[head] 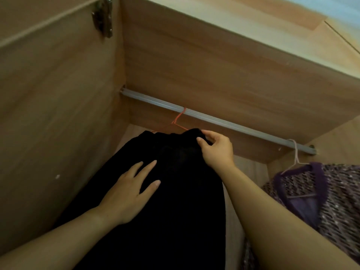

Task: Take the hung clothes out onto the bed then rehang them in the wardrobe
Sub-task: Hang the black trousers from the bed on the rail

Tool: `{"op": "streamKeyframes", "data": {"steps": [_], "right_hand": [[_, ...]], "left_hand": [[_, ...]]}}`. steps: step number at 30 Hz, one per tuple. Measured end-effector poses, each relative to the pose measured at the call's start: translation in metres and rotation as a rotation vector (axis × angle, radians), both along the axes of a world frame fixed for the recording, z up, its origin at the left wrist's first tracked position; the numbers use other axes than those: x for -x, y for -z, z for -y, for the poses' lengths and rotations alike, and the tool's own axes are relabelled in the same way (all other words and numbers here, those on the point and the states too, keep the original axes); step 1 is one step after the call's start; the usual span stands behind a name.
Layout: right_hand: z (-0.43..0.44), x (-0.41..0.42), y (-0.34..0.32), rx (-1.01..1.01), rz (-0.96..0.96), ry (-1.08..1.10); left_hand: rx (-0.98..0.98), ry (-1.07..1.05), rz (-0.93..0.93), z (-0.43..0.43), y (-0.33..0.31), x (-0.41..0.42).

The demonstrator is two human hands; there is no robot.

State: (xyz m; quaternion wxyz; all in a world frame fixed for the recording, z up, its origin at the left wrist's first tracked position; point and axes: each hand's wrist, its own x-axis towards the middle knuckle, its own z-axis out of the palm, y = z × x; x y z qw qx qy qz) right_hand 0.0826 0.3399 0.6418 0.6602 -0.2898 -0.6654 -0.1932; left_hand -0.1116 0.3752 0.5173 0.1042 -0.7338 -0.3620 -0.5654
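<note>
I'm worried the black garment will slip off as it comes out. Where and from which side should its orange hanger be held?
Pinch the orange hanger at its bare neck under the hook, reaching from the front. The hook sits over the rail, so lift upward; the black garment hides its shoulders.

I log the following. Wardrobe [58, 94] interior: light wood-grain panels, side wall at left of frame, upper panel [214, 65] across centre. Metal hinge [103, 18], upper left. Grey rail [214, 120], diagonal from centre left to right. Pale blurred surface [341, 8], upper right corner. Light dim, warm.
</note>
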Motion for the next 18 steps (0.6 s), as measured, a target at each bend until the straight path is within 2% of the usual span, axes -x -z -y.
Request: {"op": "streamKeyframes", "data": {"steps": [4, 9, 12, 18], "right_hand": [[-0.006, 0.013, 0.031, 0.048, -0.029, -0.018], [-0.015, 0.038, 0.038, 0.048, -0.041, -0.071], [-0.015, 0.061, 0.036, 0.017, -0.024, -0.118], [-0.007, 0.091, 0.027, 0.006, 0.060, -0.093]], "left_hand": [[0.022, -0.015, -0.021, 0.010, 0.027, 0.020], [0.086, 0.006, -0.068, 0.002, 0.047, 0.028], [0.119, 0.036, -0.027, 0.000, 0.045, 0.031], [0.048, -0.030, 0.056, -0.005, 0.040, 0.042]]}}
